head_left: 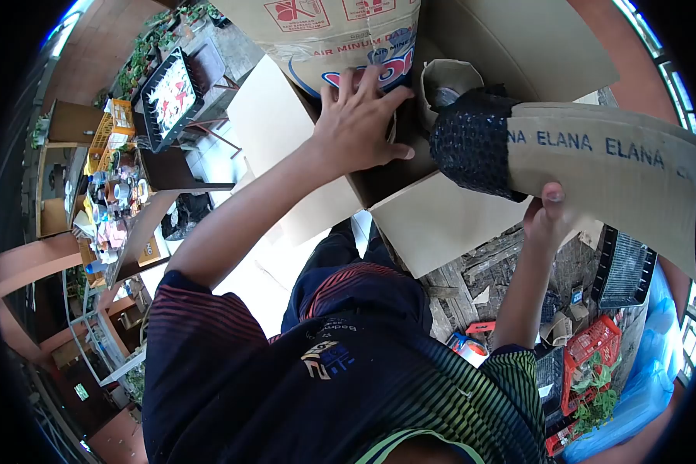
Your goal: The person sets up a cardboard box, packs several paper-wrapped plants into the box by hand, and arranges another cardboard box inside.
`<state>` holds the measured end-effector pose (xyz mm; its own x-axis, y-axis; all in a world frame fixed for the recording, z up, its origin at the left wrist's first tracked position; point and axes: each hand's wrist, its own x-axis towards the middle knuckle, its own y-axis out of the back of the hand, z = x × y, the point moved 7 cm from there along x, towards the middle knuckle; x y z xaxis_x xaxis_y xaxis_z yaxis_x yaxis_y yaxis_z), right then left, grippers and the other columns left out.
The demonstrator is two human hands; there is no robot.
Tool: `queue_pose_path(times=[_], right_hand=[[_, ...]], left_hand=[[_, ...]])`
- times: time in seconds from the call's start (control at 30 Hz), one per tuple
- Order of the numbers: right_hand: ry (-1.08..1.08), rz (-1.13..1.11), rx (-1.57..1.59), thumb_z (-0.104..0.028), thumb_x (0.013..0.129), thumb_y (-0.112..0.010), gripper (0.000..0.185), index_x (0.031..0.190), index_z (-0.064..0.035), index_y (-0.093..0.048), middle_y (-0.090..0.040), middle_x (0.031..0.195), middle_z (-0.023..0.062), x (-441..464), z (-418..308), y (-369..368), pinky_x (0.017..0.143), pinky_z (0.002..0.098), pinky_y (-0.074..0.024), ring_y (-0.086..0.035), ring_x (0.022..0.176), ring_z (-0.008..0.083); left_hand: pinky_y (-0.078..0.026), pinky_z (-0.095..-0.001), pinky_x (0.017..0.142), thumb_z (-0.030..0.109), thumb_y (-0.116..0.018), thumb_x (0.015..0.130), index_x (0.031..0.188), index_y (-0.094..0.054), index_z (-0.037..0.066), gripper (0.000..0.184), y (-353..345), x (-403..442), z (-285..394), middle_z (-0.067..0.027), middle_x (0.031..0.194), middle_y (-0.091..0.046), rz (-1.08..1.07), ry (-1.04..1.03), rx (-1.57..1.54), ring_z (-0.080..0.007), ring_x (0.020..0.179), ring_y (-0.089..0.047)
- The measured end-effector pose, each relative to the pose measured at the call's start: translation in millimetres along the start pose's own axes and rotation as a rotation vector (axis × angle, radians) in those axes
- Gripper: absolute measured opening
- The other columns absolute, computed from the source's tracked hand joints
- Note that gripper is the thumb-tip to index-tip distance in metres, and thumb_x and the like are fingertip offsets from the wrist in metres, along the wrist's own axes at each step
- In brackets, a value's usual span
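Observation:
My left hand [362,120] lies with spread fingers against a printed brown carton [348,39] lettered "AIR MINUM DALAM". That carton stands inside a larger open cardboard box [456,220], its flaps folded outward. On the right, my right hand [547,213] grips a long cardboard-wrapped package [607,143] marked "ELANA" from its near side. Its thumb shows, while most of the fingers are hidden. Black bubble wrap [475,147] covers the package's inner end, which is over the box opening. Beside it in the box is a rolled piece of cardboard [448,81].
To the left, a black crate [172,100] stands near a cluttered shelf [112,193]. Lower right, a weathered wooden surface [491,259] bears a red crate [595,352], a dark tray [625,267] and a tin [470,349]. Blue plastic sheeting [649,371] lies at the edge.

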<state>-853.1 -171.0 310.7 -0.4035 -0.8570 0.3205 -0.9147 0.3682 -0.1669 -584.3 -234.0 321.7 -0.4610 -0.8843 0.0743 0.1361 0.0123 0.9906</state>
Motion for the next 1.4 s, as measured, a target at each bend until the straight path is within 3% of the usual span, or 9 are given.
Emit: queue_pose_path(times=[0.07, 0.2, 0.33, 0.63, 0.8, 0.97, 1.07, 1.23, 1.4], right_hand=[[-0.023, -0.042, 0.011, -0.04, 0.06, -0.087, 0.095, 0.131, 0.0007, -0.038, -0.049, 0.12, 0.0119, -2.2, 15.9, -17.0, 0.092, 0.038, -0.0472, -0.053, 0.108, 0.0247], [-0.054, -0.293, -0.046, -0.024, 0.064, -0.087, 0.085, 0.13, 0.0011, -0.04, -0.053, 0.116, 0.0098, -7.4, 31.4, -62.4, 0.088, 0.0347, -0.0489, -0.056, 0.104, 0.0238], [-0.057, -0.511, -0.118, -0.012, 0.066, -0.084, 0.065, 0.119, 0.0042, -0.049, -0.062, 0.105, 0.0102, -4.0, 26.6, -101.5, 0.082, 0.0332, -0.0518, -0.061, 0.096, 0.0194], [0.028, -0.601, -0.595, -0.018, 0.06, -0.087, 0.083, 0.127, 0.0025, -0.043, -0.063, 0.109, 0.0185, -20.5, 44.4, -147.8, 0.09, 0.0378, -0.0492, -0.062, 0.103, 0.031], [-0.262, -0.748, -0.597, -0.021, 0.057, -0.09, 0.102, 0.137, -0.0009, -0.03, -0.056, 0.12, 0.0171, -14.3, 62.2, -139.0, 0.097, 0.0387, -0.0461, -0.056, 0.114, 0.0308], [-0.33, -0.59, -0.35, -0.018, 0.055, -0.091, 0.108, 0.139, -0.0044, -0.025, -0.044, 0.133, 0.0131, -2.4, 29.5, -134.7, 0.102, 0.037, -0.0437, -0.049, 0.121, 0.0244], [-0.171, -0.496, -0.402, -0.016, 0.059, -0.089, 0.097, 0.136, -0.003, -0.032, -0.051, 0.126, 0.0138, 7.2, -1.2, -145.3, 0.099, 0.0358, -0.0456, -0.053, 0.117, 0.0238], [-0.381, -0.433, -0.445, -0.019, 0.065, -0.087, 0.08, 0.129, 0.0011, -0.043, -0.062, 0.11, 0.0133, -3.7, 16.6, -129.4, 0.093, 0.0341, -0.048, -0.059, 0.106, 0.021], [-0.406, -0.445, -0.618, -0.023, 0.063, -0.089, 0.09, 0.133, 0.0004, -0.037, -0.056, 0.121, 0.016, -8.2, 35.0, -104.2, 0.096, 0.0341, -0.0466, -0.055, 0.113, 0.022]], left_hand=[[-0.036, -0.0532, 0.101, 0.035, -0.083, 0.061, 0.128, -0.047, 0.033, 0.076, -16.8, -18.0, -18.1, -0.0146, 0.138, -0.031, 0.053, 0.114, -0.035, -0.0443, 0.124, -0.035], [-0.04, -0.0518, 0.1, 0.009, -0.08, 0.055, 0.127, -0.047, 0.031, 0.082, -19.6, -19.8, -44.0, -0.0136, 0.135, -0.036, 0.046, 0.195, -0.226, -0.0446, 0.119, -0.038], [-0.041, -0.0497, 0.1, 0.006, -0.078, 0.055, 0.125, -0.051, 0.029, 0.079, -15.7, -19.4, -54.8, -0.0134, 0.131, -0.04, 0.131, 0.159, -0.271, -0.0428, 0.118, -0.039], [-0.041, -0.0494, 0.1, 0.014, -0.079, 0.056, 0.127, -0.054, 0.023, 0.076, -15.1, -20.7, -52.5, -0.0167, 0.133, -0.04, 0.153, 0.22, -0.268, -0.0414, 0.117, -0.04], [-0.042, -0.0465, 0.099, 0.015, -0.081, 0.057, 0.128, -0.054, 0.024, 0.076, -16.6, -29.7, -58.6, -0.0149, 0.135, -0.039, 0.165, 0.187, -0.308, -0.0403, 0.116, -0.041], [-0.041, -0.0457, 0.101, 0.02, -0.086, 0.057, 0.13, -0.052, 0.025, 0.081, -15.9, -35.1, -58.9, -0.0128, 0.138, -0.035, 0.276, 0.099, -0.584, -0.0346, 0.123, -0.043], [-0.043, -0.0463, 0.1, 0.021, -0.088, 0.055, 0.132, -0.05, 0.023, 0.085, -20.6, -35.6, -61.0, -0.0137, 0.136, -0.037, 0.274, 0.085, -0.597, -0.0346, 0.123, -0.044], [-0.044, -0.0451, 0.1, 0.017, -0.089, 0.053, 0.134, -0.044, 0.016, 0.092, -29.4, -45.1, -71.3, -0.0145, 0.133, -0.04, 0.395, 0.142, -0.862, -0.0345, 0.122, -0.045], [-0.045, -0.0425, 0.096, 0.011, -0.087, 0.054, 0.127, -0.046, 0.011, 0.083, -41.3, -48.4, -68.0, -0.015, 0.125, -0.045, 0.423, 0.141, -0.828, -0.0334, 0.119, -0.047]])
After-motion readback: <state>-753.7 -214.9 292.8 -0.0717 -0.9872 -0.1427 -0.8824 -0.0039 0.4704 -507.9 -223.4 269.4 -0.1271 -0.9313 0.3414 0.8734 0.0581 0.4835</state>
